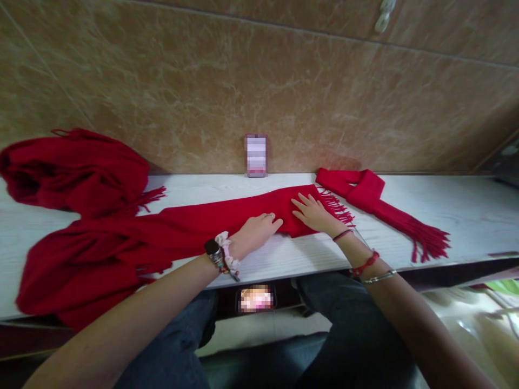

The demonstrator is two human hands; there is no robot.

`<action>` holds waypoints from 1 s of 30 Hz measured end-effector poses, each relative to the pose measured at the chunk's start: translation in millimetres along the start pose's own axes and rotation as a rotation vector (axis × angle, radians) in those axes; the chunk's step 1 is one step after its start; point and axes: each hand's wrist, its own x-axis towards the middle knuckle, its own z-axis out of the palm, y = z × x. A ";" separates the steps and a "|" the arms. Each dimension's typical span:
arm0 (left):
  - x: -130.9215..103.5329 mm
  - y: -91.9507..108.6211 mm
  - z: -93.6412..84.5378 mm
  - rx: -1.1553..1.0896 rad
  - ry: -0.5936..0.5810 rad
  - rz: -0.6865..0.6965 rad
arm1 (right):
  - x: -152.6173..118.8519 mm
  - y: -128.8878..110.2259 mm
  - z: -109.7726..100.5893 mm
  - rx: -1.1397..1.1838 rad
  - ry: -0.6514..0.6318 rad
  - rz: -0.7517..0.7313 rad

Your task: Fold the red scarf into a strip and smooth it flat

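A red scarf (231, 213) with a fringed right end lies stretched along a white wood-grain tabletop (259, 259). My right hand (314, 212) rests flat on the cloth beside the fringe, its fingers spread. To its left, my left hand (255, 232) lies over the scarf's near edge. Its thumb stands apart and the other fingers bend down onto the cloth, their tips partly hidden. Leftward, the cloth runs into loose red folds (73, 265) that hang over the front edge. A second red scarf (365, 197), folded narrow with a fringed end, lies to the right.
A bunched heap of red cloth (81, 173) sits at the back left. Against the brown tiled wall (194, 92) leans a phone (257, 155), its screen blurred out. Another blurred screen (257, 299) shows below the table edge, between my legs.
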 end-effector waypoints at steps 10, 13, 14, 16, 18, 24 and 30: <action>-3.9 -11.9 -6.0 -0.065 -0.001 -0.051 | -17.1 -24.9 -21.6 0.224 0.023 -0.290; -6.6 -14.7 -8.7 -0.049 0.001 -0.052 | -19.3 -28.1 -18.2 0.184 0.043 -0.217; -7.3 -15.0 -9.4 -0.040 -0.003 -0.058 | -19.8 -28.5 -17.6 0.171 0.047 -0.204; -8.2 -14.8 -10.6 -0.026 -0.017 -0.066 | -20.8 -28.2 -16.7 0.129 0.053 -0.201; -8.3 -14.1 -11.6 -0.019 -0.025 -0.058 | -21.6 -27.2 -16.1 0.075 0.063 -0.210; -7.2 -10.5 -17.5 0.001 0.052 -0.071 | -24.5 -23.8 -15.7 -0.011 0.089 -0.233; -5.8 -9.8 -22.6 0.051 0.052 -0.052 | -27.6 -17.9 -17.9 -0.035 0.094 -0.196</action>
